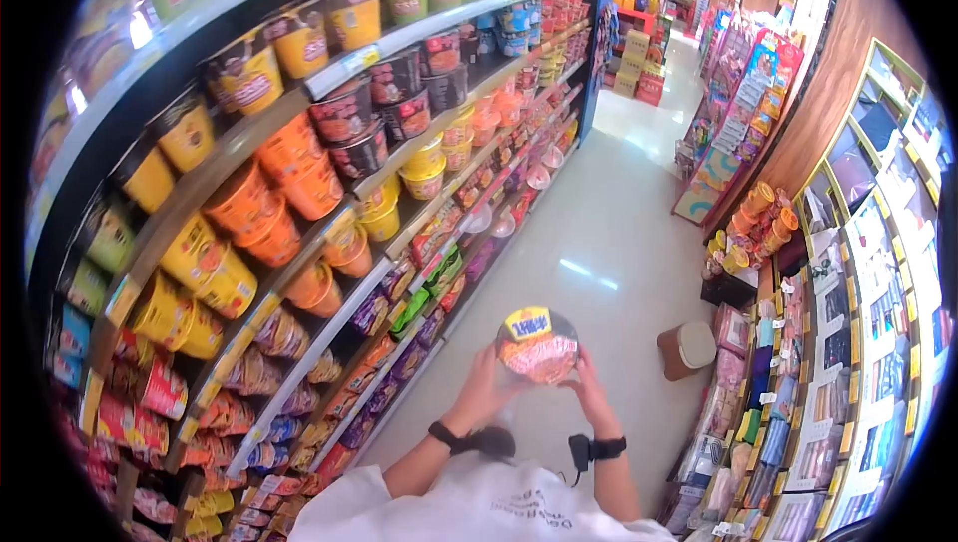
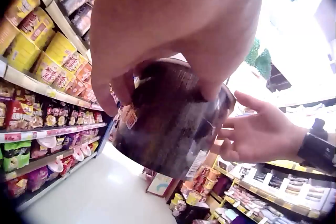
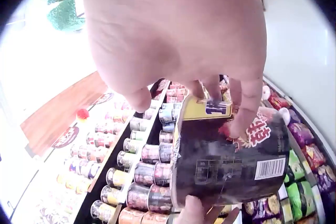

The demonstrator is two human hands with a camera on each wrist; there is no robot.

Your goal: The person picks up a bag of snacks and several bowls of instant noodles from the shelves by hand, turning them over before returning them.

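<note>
A dark instant-noodle tub with a yellow and pink lid is held up before the chest in the head view. In the left wrist view, the left hand curls its fingers and thumb round the tub's dark side. The right hand is at the tub's other side, palm showing and thumb apart. The right wrist view shows the right hand with fingertips against the tub's printed wall and the left hand at its lower end. The tub is tilted, its barcode visible.
Shelves of noodle tubs and packets line the left. On the right are shelves of packaged goods, a brown bin and a snack rack. The shiny aisle floor runs between them.
</note>
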